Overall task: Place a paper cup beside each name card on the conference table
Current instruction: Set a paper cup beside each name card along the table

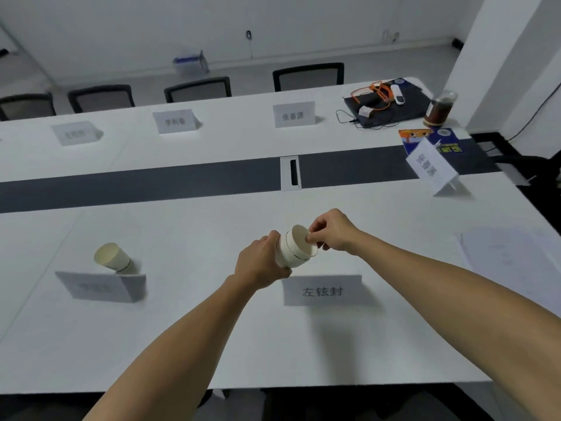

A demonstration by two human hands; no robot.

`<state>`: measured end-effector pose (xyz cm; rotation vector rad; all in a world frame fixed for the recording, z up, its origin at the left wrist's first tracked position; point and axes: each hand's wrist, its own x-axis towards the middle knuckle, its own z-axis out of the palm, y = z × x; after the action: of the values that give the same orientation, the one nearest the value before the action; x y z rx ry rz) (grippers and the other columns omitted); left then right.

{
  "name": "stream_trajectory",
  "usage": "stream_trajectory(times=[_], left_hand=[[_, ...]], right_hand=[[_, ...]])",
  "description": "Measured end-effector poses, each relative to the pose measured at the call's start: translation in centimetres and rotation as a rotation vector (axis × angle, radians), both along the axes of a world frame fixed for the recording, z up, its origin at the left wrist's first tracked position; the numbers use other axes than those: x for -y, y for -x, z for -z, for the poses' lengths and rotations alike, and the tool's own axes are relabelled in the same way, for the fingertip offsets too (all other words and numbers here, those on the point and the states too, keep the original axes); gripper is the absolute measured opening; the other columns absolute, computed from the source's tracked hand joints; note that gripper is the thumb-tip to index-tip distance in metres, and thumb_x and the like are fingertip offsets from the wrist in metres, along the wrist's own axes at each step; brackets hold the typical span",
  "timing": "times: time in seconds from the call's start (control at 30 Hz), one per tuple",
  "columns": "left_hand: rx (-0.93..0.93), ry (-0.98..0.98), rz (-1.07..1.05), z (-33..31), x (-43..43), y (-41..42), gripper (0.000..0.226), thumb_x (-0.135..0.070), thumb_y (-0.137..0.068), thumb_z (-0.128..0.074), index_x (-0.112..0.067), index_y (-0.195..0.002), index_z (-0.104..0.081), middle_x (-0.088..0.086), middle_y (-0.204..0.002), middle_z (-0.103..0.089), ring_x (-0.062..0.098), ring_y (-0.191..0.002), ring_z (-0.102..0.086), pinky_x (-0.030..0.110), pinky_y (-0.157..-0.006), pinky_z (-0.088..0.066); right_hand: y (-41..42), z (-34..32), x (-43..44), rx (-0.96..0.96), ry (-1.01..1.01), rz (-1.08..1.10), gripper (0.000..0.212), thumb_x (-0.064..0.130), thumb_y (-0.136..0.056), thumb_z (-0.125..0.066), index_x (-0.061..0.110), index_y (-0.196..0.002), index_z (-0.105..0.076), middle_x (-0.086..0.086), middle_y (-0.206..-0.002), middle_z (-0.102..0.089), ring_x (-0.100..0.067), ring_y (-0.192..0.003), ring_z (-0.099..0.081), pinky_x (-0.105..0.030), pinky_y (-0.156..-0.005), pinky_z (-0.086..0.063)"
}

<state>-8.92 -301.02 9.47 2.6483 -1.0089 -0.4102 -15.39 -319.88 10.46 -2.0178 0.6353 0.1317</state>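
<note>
My left hand (261,262) grips a short stack of white paper cups (294,252), held tilted above the table. My right hand (331,231) pinches the rim of the top cup. Just in front of the hands stands a white name card (322,290). To the left, a single paper cup (114,258) stands behind another name card (100,286). More name cards stand on the far side, one at the left (74,133), one in the middle (175,120) and one at the right (293,114). Another name card (431,169) stands at the right end.
A dark strip with a cable hatch (290,173) runs along the middle of the white table (212,344). At the far right lie a laptop with cables (387,107), a jar (438,109) and a colourful booklet (425,136). Papers (510,253) lie at right. Chairs (308,75) line the far side.
</note>
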Motion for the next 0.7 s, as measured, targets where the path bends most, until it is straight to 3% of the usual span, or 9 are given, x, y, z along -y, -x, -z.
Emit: stream_trajectory(times=[0.13,0.27,0.53,0.7], left_hand=[[-0.024,-0.025,-0.069,0.5,-0.2,-1.3,0.059,-0.041,-0.068,-0.08,-0.027,-0.113,-0.046,-0.006,-0.099,-0.064,0.019,-0.085,-0.062,0.038,-0.072,-0.058],[-0.059,-0.07,-0.112,1.6,-0.7,-2.3,0.06,-0.039,-0.069,-0.08,-0.026,-0.117,-0.046,-0.007,-0.105,-0.063,0.02,-0.09,-0.059,0.035,-0.072,-0.052],[-0.137,-0.108,-0.126,4.7,-1.9,-2.0,0.062,-0.039,-0.07,-0.078,-0.024,-0.119,-0.045,-0.006,-0.11,-0.062,0.021,-0.097,-0.057,0.032,-0.069,-0.044],[-0.157,-0.101,-0.138,5.3,-2.3,-2.3,0.061,-0.039,-0.07,-0.078,-0.023,-0.118,-0.045,-0.006,-0.109,-0.062,0.021,-0.096,-0.057,0.032,-0.068,-0.043]], right_hand=[[-1.6,-0.2,1.5,0.034,-0.05,0.046,0.002,0.004,-0.086,-0.069,0.004,-0.084,-0.07,-0.008,-0.084,-0.066,-0.02,-0.067,-0.06,-0.024,-0.054,-0.049],[-2.5,1.7,3.6,0.015,-0.02,0.226,0.008,0.006,-0.089,-0.065,0.001,-0.089,-0.07,-0.009,-0.088,-0.067,-0.02,-0.066,-0.062,-0.028,-0.058,-0.054],[-0.2,9.5,4.4,-0.248,0.071,0.344,0.005,0.004,-0.082,-0.066,0.007,-0.086,-0.067,-0.012,-0.082,-0.073,-0.023,-0.062,-0.071,-0.036,-0.07,-0.062],[-0.4,11.0,4.1,-0.293,0.069,0.362,0.008,0.004,-0.081,-0.068,0.008,-0.087,-0.067,-0.013,-0.081,-0.073,-0.026,-0.066,-0.074,-0.038,-0.074,-0.062]])
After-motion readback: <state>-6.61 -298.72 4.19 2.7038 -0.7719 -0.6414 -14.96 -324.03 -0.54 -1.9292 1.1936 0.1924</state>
